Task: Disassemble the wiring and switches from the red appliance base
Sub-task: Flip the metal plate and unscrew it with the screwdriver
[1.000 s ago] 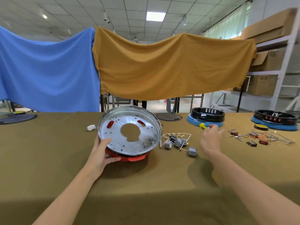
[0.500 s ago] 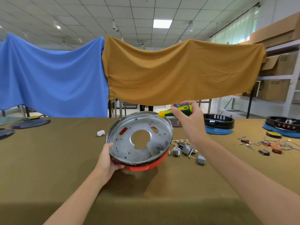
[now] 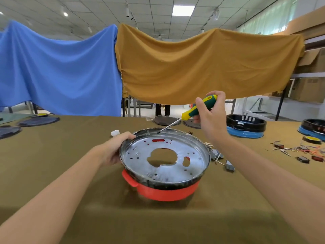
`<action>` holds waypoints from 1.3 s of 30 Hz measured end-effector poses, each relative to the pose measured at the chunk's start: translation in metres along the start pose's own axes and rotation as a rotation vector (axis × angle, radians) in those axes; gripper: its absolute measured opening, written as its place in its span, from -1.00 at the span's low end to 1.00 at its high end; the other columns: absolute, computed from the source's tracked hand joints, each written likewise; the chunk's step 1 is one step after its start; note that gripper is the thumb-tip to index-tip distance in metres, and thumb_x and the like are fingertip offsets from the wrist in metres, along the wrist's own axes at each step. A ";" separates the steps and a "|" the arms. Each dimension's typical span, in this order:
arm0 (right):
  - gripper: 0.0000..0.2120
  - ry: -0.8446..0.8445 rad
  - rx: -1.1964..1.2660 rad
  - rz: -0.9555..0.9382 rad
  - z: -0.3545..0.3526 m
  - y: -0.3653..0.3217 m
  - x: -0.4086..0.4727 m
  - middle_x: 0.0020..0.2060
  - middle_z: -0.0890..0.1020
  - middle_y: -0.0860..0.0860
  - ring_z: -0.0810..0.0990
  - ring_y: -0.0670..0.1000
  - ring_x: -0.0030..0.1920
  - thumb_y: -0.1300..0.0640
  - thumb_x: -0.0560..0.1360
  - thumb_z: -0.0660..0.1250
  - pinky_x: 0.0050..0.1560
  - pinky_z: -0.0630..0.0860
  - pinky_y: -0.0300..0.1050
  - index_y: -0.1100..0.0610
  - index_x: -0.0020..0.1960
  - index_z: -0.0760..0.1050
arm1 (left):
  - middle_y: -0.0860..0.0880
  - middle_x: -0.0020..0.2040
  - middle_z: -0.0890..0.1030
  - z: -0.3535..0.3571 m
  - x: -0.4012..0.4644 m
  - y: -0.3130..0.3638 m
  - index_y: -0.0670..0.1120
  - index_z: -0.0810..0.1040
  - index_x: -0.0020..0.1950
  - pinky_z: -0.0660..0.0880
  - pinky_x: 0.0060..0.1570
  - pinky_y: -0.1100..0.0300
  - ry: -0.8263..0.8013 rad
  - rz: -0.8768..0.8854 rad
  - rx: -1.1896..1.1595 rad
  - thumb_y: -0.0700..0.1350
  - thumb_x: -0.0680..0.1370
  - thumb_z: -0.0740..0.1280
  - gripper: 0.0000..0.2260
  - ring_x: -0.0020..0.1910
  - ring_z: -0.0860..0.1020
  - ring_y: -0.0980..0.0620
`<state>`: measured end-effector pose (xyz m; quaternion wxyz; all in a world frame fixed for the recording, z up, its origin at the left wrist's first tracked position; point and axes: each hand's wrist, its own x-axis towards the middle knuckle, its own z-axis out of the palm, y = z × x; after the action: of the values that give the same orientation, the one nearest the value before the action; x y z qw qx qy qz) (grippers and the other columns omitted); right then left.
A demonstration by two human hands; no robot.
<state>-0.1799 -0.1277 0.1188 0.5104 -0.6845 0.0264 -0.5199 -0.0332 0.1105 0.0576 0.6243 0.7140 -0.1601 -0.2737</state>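
So: right hand (image 3: 212, 117) gripping screwdriver (image 3: 197, 110), shaft slanting down-left, tip at far rim of red appliance base (image 3: 167, 189); left hand (image 3: 117, 148) clamped on left rim.

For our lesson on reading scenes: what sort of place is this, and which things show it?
Probably a workshop or warehouse used for taking appliances apart: a long cloth-covered table, several appliance bases, loose wiring and switches, and shelves of cardboard boxes.

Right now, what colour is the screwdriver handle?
Yellow and green; the screwdriver shows clearly in the head view.
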 end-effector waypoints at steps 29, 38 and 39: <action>-0.81 -0.301 -0.314 -0.276 0.034 0.040 0.028 -0.32 0.36 -0.01 0.38 -0.19 -0.44 0.19 0.64 0.23 -0.44 0.37 -0.32 0.07 0.13 0.21 | -0.02 0.57 0.07 0.040 0.035 0.003 0.46 0.13 0.46 0.30 0.31 -0.15 -0.070 0.255 1.572 0.53 0.43 -0.02 -0.40 0.51 0.15 -0.11; -0.81 -0.281 -0.300 -0.269 0.036 0.046 0.028 -0.32 0.37 -0.01 0.39 -0.19 -0.43 0.18 0.64 0.24 -0.42 0.38 -0.33 0.08 0.13 0.22 | -0.02 0.57 0.07 0.039 0.035 0.003 0.46 0.14 0.46 0.31 0.31 -0.15 -0.075 0.258 1.568 0.53 0.43 -0.01 -0.40 0.51 0.17 -0.12; -0.81 -0.277 -0.302 -0.274 0.037 0.046 0.028 -0.32 0.37 -0.01 0.39 -0.19 -0.43 0.18 0.64 0.24 -0.41 0.39 -0.33 0.08 0.13 0.22 | -0.02 0.57 0.07 0.039 0.036 0.003 0.46 0.14 0.46 0.31 0.31 -0.15 -0.072 0.258 1.571 0.53 0.43 -0.01 -0.40 0.50 0.17 -0.12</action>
<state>-0.1170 -0.1407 0.1062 0.3260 -0.8149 -0.0598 -0.4755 -0.0273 0.0581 0.0509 -0.0403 0.9117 -0.4079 -0.0293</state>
